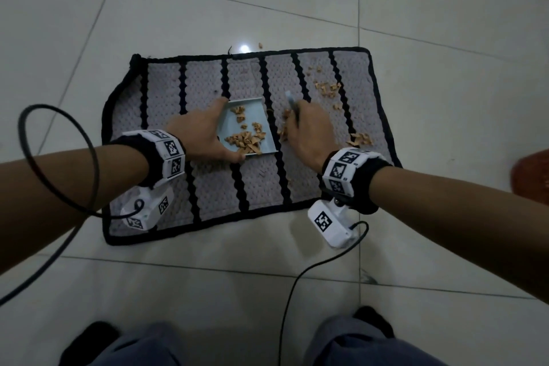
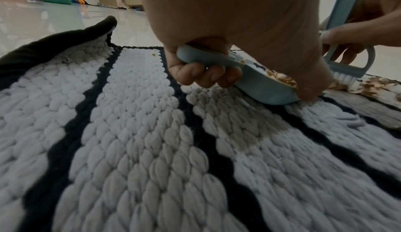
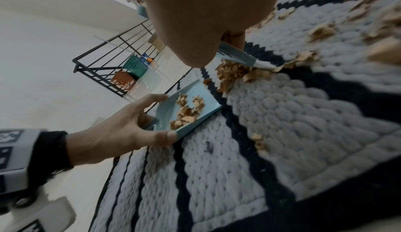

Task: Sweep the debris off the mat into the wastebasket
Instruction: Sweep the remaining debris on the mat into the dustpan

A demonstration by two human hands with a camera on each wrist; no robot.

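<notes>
A grey mat (image 1: 208, 187) with black stripes lies on the tiled floor. My left hand (image 1: 205, 134) grips the handle of a light blue dustpan (image 1: 252, 116), whose lip rests on the mat with brown scraps inside. In the left wrist view its fingers (image 2: 206, 76) curl under the dustpan (image 2: 266, 91). My right hand (image 1: 309, 134) grips a small blue brush (image 1: 292, 104), whose bristles (image 3: 264, 65) sit on the mat against a pile of scraps (image 3: 234, 73) just right of the dustpan (image 3: 195, 102). More debris (image 1: 328, 89) lies on the mat's far right.
A teal basket (image 3: 134, 66) and a brown box (image 3: 122, 80) stand by a black railing far across the floor. A reddish-brown object (image 1: 531, 175) sits at the right edge. One scrap (image 1: 260, 45) lies on the tiles beyond the mat. Cables trail from both wrists.
</notes>
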